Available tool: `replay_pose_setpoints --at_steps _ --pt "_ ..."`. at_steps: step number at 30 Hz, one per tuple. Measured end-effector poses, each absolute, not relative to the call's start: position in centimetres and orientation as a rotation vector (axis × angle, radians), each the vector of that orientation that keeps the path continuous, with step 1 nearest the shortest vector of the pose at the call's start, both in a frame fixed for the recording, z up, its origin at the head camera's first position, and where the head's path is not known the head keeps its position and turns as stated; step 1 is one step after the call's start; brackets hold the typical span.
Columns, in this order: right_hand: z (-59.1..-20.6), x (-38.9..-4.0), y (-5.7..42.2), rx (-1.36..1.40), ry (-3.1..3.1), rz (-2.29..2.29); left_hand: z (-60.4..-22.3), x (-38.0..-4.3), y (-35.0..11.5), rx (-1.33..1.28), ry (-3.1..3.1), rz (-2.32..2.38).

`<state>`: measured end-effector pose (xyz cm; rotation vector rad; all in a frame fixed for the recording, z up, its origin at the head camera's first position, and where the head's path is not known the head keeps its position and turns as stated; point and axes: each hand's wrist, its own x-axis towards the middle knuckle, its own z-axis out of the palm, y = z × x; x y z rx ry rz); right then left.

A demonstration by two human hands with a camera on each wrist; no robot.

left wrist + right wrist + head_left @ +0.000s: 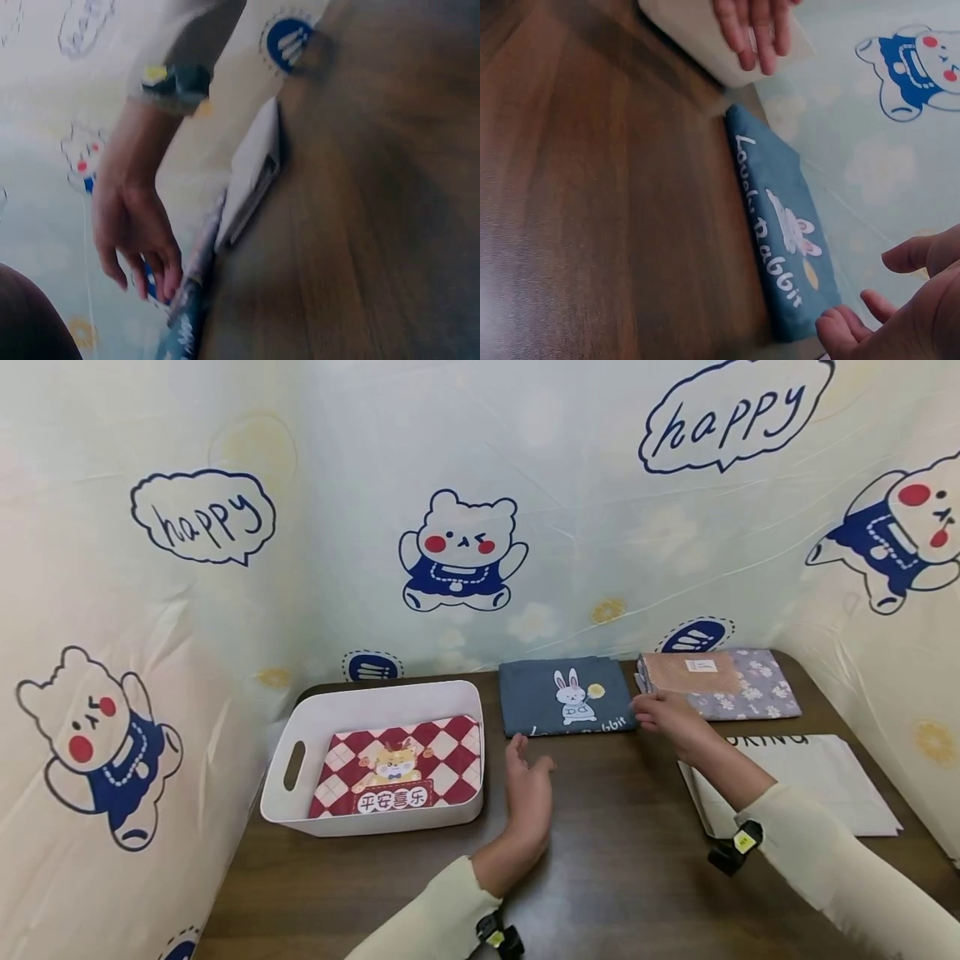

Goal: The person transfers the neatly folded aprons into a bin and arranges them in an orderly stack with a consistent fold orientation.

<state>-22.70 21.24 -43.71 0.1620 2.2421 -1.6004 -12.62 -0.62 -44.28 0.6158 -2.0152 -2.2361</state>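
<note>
A dark blue folded cloth (528, 693) with a white rabbit and lettering lies flat at the back of the table. My right hand (678, 727) is at its right edge, fingers loosely bent and thumb apart; in the right wrist view the fingertips are right at the corner of the cloth (780, 225). My left hand (527, 802) is held in front of the cloth's left corner, palm turned inward, holding nothing. Only a dark, blurred part of the left hand (34, 322) shows in the left wrist view, where the right hand (142, 225) hangs with relaxed fingers.
Left of the hands stands a white bin (288, 802) with a red checkered folded cloth (450, 777) in it. A purple floral folded cloth (765, 685) lies back right, and a white folded cloth (817, 793) under the right forearm. A printed curtain (585, 568) encloses the table.
</note>
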Motion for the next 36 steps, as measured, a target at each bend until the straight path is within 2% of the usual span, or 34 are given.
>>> replay_pose_setpoints --at_steps 9,15,25,36 --pt "-45.4 -24.2 21.6 0.258 2.242 -1.610 -46.7 -17.2 -0.3 0.814 -1.805 -2.158" --pt "-46.4 -24.7 21.5 0.316 2.215 -1.596 -47.0 -18.4 -0.5 0.922 -1.663 -2.316" --pt "-46.6 -24.4 21.3 0.320 2.219 -1.520 -47.3 -18.5 -0.9 1.082 -1.847 -2.154" --pt "-46.5 -21.3 22.6 0.252 2.380 -1.296 -48.9 -16.3 -1.2 1.252 -2.071 -1.935"
